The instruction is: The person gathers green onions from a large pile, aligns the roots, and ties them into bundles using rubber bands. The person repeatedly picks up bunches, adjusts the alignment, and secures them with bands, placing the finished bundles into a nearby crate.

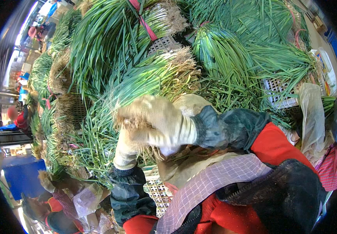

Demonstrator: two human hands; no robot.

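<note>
Both hands wear cream knit gloves. My left hand (127, 146) comes up from the lower left, closed around the root end of a bunch of green onions or similar alliums (134, 122). Across the roots lies my right hand (162, 122), blurred, its fingers curled over them; its exact hold cannot be told. The gloves partly hide the bunch. Just behind the hands lies a pile of green onions (150, 76), its pale stems and dry roots to the right. A rounded beige thing (190, 103) sits behind my right wrist.
Green bundles tied with pink strips (148, 27) lie ahead. A white plastic crate (281, 93) shows at the right, another crate (158, 190) below my hands. More rooted bundles (63, 111) line the left. A person in red (20, 118) is at far left, near a blue box (25, 178).
</note>
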